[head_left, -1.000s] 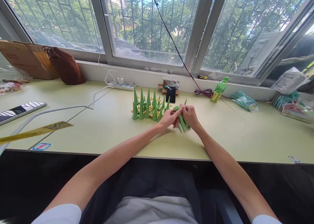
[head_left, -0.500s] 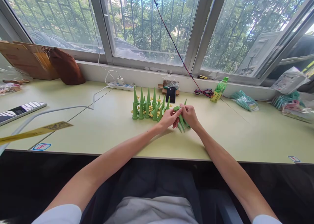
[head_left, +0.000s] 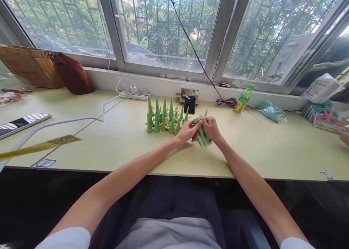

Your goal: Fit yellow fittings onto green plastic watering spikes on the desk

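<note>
On the table (head_left: 109, 150), the cones (head_left: 156, 126) stand left of the bottle (head_left: 243, 99), the power strip (head_left: 140, 96) and phone (head_left: 189, 105) behind them.

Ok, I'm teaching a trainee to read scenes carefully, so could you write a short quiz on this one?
1. True or false: the left hand holds nothing.
2. What stands beside the left hand? A, the brown bag; B, the green cones; C, the power strip.
3. Fill the gap: the drink bottle has a ____ cap.

Key: 1, false, it pinches a green piece; 2, B; 3, green.
</note>
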